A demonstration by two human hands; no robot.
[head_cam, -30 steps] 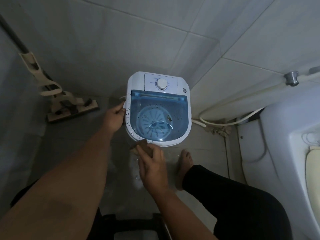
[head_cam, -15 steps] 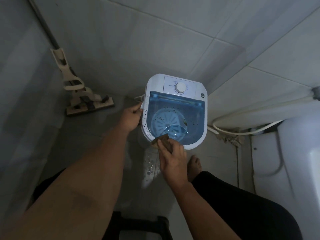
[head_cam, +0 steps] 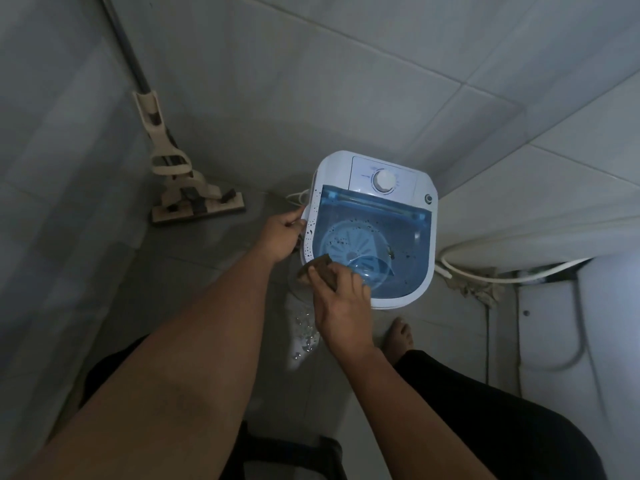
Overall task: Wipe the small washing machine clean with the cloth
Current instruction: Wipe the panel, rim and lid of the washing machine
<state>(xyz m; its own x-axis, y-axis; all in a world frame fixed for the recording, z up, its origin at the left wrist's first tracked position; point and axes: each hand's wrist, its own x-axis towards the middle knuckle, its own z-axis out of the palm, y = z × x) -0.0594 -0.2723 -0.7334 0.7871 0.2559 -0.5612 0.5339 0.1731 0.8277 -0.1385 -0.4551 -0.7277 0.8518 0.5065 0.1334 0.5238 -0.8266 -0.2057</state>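
Person crouched over the floor, black trouser leg (head_cam: 502,410) bottom right, bare foot (head_cam: 400,336) on the tile just short of the machine. Wet patch with droplets (head_cam: 304,336) on the floor between the forearms. Right hand (head_cam: 341,303) fingers curled over a brown cloth (head_cam: 317,268), pressing it on the near-left corner of the small washing machine (head_cam: 370,233), right at the rim where white casing meets the blue transparent lid (head_cam: 408,271). Left hand (head_cam: 282,233) grips the machine's left edge, fingers wrapped around the side. Rim under that hand is spotted with dark specks; more specks on the lid and over the round pulsator visible through it. White control dial (head_cam: 384,180) on the far panel. Machine sits in the tiled corner. Beige flat mop (head_cam: 188,199) leans against the left wall. White hose (head_cam: 485,275) loops along the floor to the right, next to a white fixture (head_cam: 606,323).
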